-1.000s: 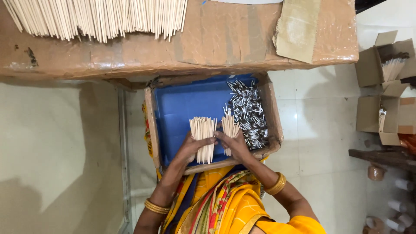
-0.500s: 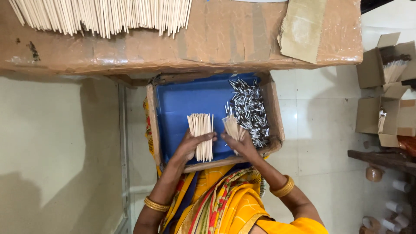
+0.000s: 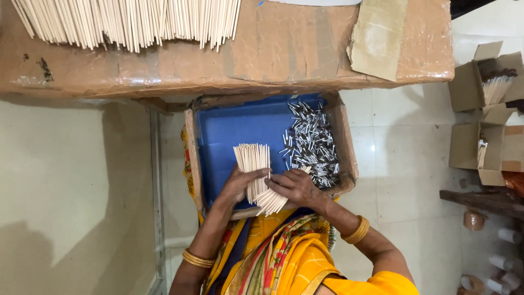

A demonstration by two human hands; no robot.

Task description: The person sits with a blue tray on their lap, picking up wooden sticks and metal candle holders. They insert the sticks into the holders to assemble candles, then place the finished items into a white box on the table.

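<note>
A bundle of thin pale wooden sticks point(image 3: 252, 161) stands fanned in my left hand point(image 3: 239, 184), over a blue-lined cardboard tray point(image 3: 234, 128) on my lap. My right hand point(image 3: 295, 187) grips the lower ends of the sticks, a small splayed bunch point(image 3: 271, 203) poking out beneath it. Both hands touch each other at the bundle. A heap of small silvery metal tubes point(image 3: 311, 143) lies in the right part of the tray, just beyond my right hand.
A brown cardboard-covered table point(image 3: 284, 49) runs across the top, with a long row of pale sticks point(image 3: 131, 22) on it. Open cardboard boxes point(image 3: 491, 82) stand on the tiled floor at the right. A wooden ledge point(image 3: 480, 199) and small rolls sit lower right.
My right hand has moved left and joined its small bunch to the bundle in my left hand. The sticks now lie together, lower in the tray.
</note>
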